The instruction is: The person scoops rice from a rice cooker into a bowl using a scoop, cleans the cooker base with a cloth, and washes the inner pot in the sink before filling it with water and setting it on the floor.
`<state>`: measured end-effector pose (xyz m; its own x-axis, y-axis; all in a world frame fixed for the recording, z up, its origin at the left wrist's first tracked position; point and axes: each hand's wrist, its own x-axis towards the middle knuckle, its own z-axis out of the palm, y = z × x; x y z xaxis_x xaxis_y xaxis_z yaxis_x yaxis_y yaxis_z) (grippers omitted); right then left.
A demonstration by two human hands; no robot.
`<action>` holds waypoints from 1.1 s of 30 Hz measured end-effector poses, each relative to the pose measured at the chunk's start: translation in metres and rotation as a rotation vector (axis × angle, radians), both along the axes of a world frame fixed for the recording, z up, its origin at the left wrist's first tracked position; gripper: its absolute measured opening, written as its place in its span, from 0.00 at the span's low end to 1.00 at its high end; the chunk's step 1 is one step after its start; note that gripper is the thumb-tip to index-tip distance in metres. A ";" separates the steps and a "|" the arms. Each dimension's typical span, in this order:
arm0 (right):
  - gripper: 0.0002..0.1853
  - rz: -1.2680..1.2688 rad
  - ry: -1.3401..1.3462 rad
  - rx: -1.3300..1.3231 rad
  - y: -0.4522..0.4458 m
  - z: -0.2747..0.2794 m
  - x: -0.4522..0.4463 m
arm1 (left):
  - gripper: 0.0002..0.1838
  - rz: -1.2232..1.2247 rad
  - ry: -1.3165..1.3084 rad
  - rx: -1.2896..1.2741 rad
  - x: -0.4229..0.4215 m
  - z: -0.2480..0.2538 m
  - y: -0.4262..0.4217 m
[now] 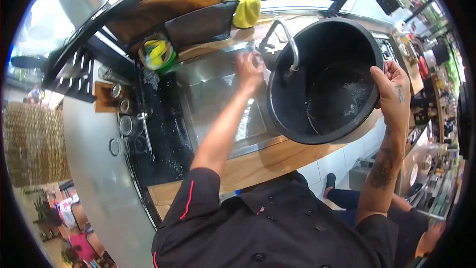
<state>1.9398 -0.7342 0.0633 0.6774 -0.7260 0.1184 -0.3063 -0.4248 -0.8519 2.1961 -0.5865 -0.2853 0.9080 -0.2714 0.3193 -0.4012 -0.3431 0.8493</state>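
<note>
A large dark cooking pot [342, 84] is tilted with its mouth toward me, and wet streaks show on its inner bottom. My right hand [394, 85] is closed on its right rim, thumb on the near side. The curved metal faucet [291, 44] reaches over the pot's left rim, its spout end inside the mouth. My left hand [250, 73] is over the steel sink [196, 82], left of the pot and close to the faucet's base. Motion smears its fingers, so whether it holds anything cannot be made out.
Left of the sink, a green tub [166, 62] holds yellow sponges or cloths. Several glasses [128, 125] stand on the black drain mat [171, 139]. A yellow cloth [247, 12] hangs beside dark boards [198, 25] behind. Another person's leg [342, 198] shows at lower right.
</note>
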 end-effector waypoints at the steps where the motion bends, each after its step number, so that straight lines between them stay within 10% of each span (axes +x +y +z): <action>1: 0.11 -0.022 -0.003 -0.002 -0.006 -0.002 -0.007 | 0.21 -0.097 -0.087 0.130 0.018 0.009 -0.003; 4: 0.11 -0.122 -0.058 0.074 -0.016 -0.003 -0.022 | 0.37 -0.407 -0.385 0.358 0.070 0.002 -0.031; 6: 0.11 -0.180 -0.058 0.059 -0.016 0.001 -0.029 | 0.26 -0.508 -0.709 0.355 0.096 -0.010 -0.050; 11: 0.09 -0.273 -0.155 0.097 -0.005 0.009 -0.052 | 0.07 -0.398 -0.705 0.262 0.110 -0.032 -0.082; 24: 0.09 -0.157 -0.096 -0.324 -0.010 0.018 -0.038 | 0.32 -0.047 -0.392 0.628 0.032 0.005 -0.067; 29: 0.11 -0.231 0.000 -0.411 -0.018 0.007 -0.026 | 0.43 -0.678 1.241 -0.071 -0.163 0.096 -0.040; 31: 0.11 -0.151 0.006 -0.407 0.006 -0.003 -0.009 | 0.36 -0.628 1.318 -0.665 -0.206 0.096 -0.070; 33: 0.09 -0.019 0.001 -0.533 0.021 -0.023 0.006 | 0.34 -0.624 1.382 -0.710 -0.208 0.087 -0.072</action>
